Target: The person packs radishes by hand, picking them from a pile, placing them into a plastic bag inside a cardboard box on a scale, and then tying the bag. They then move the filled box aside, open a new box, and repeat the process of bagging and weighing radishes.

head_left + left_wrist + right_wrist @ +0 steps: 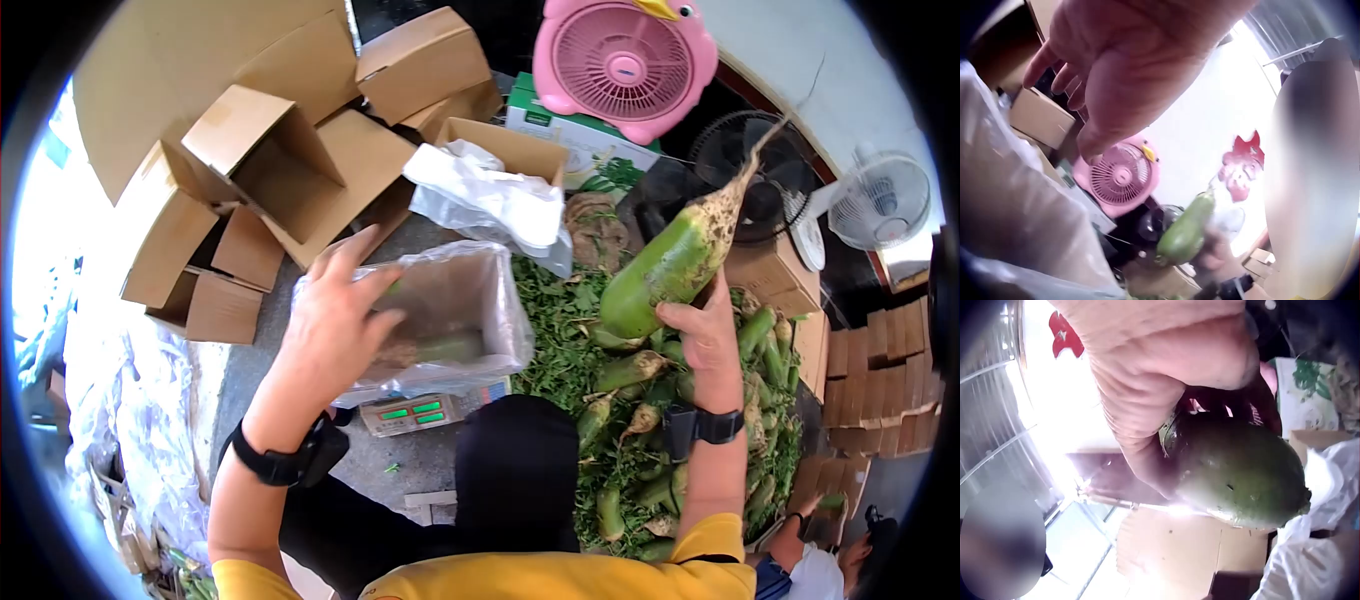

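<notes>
My right hand grips a large green radish, thumb on its side, its long dirty root pointing up and right. In the right wrist view the fingers curl round the radish. My left hand is over the near left side of a plastic-lined box, fingers spread and holding nothing. Inside the box, a green radish lies at the bottom. The box stands on a scale with lit green displays. Below my right hand, several more radishes lie on a heap of leaves.
Cardboard boxes lie in a pile at the left and back. White plastic covers an open carton behind the lined box. A pink fan and a white fan stand farther back. At the lower right another person is partly visible.
</notes>
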Motion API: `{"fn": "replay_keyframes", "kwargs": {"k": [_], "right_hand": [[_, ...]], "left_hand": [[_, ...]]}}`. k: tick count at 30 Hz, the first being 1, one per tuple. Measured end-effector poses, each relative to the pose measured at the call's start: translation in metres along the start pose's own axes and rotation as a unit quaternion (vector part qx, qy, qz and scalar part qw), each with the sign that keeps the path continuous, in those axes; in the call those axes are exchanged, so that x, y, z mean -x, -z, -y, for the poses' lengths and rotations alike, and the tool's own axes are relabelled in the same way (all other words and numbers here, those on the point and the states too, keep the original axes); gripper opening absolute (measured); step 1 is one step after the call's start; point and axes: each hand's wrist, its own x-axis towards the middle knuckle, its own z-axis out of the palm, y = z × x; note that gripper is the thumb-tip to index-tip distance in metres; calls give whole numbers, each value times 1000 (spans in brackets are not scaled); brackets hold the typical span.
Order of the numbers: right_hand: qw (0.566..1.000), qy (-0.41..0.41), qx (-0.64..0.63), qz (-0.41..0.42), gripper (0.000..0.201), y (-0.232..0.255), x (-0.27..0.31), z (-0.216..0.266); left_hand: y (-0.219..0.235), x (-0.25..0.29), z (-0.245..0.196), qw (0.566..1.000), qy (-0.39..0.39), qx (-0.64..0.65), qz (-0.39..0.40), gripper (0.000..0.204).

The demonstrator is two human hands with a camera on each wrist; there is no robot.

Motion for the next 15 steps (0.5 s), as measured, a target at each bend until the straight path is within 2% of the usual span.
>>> {"fn": "replay_keyframes", "kwargs": {"k": [3,5,7,9,10,11,15], "right_hand": [[986,12,105,131,92,-60,-17,24],[941,118,203,244,91,-100,-34,19],[886,128,246,371,84,-145,-47,11],[852,62,239,463,77,-179,-56,-16],[813,47,292,502,77,-193,-60,-28],[769,32,344,538,77,-205,-64,-39],[658,-49,438,610,78,-226,-73,-81]], "left_hand": [[0,38,41,995,86,-40,38,39],[-7,52,57,990,122,-40,62,44],[-12,58,69,984,154,-36,86,49],[-15,60,76,979,176,-16,106,59],[-18,63,85,974,186,-20,126,71],[-18,65,90,974,190,-19,125,71],[-17,65,95,973,178,46,143,86]]}}
